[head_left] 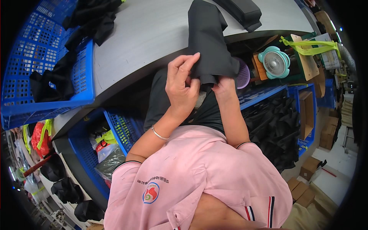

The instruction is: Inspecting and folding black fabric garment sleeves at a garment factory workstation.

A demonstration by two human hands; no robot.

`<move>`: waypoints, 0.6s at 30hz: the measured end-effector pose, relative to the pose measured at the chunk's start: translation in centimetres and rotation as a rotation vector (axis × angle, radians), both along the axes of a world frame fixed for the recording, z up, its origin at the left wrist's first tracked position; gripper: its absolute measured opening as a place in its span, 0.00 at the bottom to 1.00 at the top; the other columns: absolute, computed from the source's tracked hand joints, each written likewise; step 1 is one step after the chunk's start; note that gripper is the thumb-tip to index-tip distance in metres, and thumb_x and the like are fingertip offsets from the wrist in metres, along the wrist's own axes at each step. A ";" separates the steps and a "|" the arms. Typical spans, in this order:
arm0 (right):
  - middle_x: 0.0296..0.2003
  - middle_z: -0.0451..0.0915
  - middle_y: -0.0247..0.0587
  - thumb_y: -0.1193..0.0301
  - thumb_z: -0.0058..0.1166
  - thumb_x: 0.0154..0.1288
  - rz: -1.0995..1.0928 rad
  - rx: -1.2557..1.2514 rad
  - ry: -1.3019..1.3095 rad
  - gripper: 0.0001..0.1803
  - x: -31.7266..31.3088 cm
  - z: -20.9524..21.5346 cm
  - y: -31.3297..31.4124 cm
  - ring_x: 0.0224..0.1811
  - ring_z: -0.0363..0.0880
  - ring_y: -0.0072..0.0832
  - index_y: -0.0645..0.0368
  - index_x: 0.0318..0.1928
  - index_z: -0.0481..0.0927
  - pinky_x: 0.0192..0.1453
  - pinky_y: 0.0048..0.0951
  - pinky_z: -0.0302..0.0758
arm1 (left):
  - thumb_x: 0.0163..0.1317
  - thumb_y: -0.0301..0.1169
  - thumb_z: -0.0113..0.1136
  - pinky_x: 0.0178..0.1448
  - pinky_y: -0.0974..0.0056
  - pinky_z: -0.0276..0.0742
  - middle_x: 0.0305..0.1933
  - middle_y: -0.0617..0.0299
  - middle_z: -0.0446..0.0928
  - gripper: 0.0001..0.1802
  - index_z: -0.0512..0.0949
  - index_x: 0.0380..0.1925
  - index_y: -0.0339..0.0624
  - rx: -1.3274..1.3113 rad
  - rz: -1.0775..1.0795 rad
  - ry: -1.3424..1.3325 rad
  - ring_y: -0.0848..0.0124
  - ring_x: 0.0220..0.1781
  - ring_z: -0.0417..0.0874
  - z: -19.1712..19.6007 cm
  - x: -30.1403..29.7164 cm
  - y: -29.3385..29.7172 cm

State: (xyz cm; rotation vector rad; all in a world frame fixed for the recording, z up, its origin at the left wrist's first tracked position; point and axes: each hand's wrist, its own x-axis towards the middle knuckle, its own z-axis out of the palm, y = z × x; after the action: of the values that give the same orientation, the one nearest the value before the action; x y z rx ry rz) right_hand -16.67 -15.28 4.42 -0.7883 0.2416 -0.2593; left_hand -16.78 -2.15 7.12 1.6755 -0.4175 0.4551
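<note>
A long black fabric piece, folded into a tube-like shape, lies over the near edge of the grey table, its near end hanging toward my lap. My left hand is closed at its left side, with bent fingers gripping the cloth edge. At the near end my right hand holds the fabric from below; most of its fingers are hidden under or inside the cloth. Another black folded piece rests on the table just beyond, to the right.
On the left, a blue basket holding black fabric stands on the table. Another blue crate with bags sits lower left. Right of my legs are heaped black pieces, a purple basket and a small teal fan.
</note>
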 end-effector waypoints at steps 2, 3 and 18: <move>0.55 0.80 0.45 0.62 0.57 0.70 0.022 0.046 -0.088 0.24 0.1 -1.1 -0.5 0.53 0.82 0.34 0.63 0.60 0.75 0.56 0.36 0.83 | 0.44 0.06 0.55 0.35 0.73 0.73 0.53 0.61 0.76 0.36 0.83 0.54 0.46 -0.003 -0.011 -0.002 0.77 0.37 0.74 0.1 -0.4 -0.2; 0.53 0.80 0.45 0.62 0.58 0.68 0.067 0.072 -0.118 0.24 0.2 -1.3 -0.6 0.52 0.83 0.34 0.63 0.59 0.76 0.54 0.36 0.83 | 0.44 0.07 0.58 0.35 0.73 0.74 0.51 0.62 0.76 0.35 0.83 0.55 0.47 -0.003 -0.023 0.007 0.77 0.37 0.74 0.0 -0.6 -0.2; 0.51 0.80 0.41 0.62 0.54 0.72 0.035 0.106 0.033 0.21 1.6 -1.5 2.5 0.50 0.82 0.31 0.60 0.59 0.75 0.53 0.32 0.82 | 0.49 0.08 0.60 0.38 0.74 0.76 0.59 0.59 0.68 0.40 0.75 0.66 0.45 -0.043 -0.044 0.047 0.78 0.42 0.74 -2.9 -0.6 0.5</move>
State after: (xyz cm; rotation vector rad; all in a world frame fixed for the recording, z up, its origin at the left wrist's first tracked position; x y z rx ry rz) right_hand -15.08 -12.78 2.96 -0.6920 0.2705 -0.1991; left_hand -17.40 -1.68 4.25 1.6288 -0.4062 0.3886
